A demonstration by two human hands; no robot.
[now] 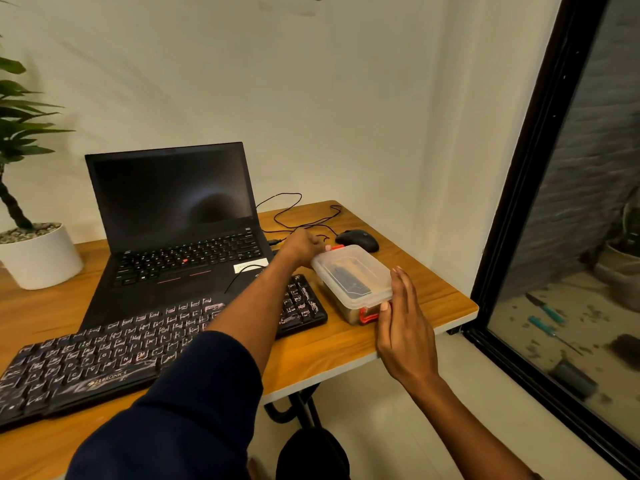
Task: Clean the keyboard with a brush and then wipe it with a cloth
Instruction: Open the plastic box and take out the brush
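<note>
I see a lidded box (pixel 351 278) near the surface's (pixel 433 299) right edge, beside the keyboard (pixel 104 348). My left hand (pixel 304 245) grips its far end. Right hand (pixel 403 327), fingers straight, touches its near end.

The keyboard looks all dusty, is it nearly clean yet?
Not yet. The keyboard is covered in whitish dust, so no brushing or wiping shows. Both hands are at the lidded plastic box: left hand at its far end, right hand at its near orange latch. Opening, brushing and wiping remain.

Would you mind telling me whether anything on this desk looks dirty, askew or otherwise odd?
The external keyboard is smeared with whitish dust across its keys and lies askew, overlapping the laptop's front edge. Nothing appears spilled or broken.
</note>
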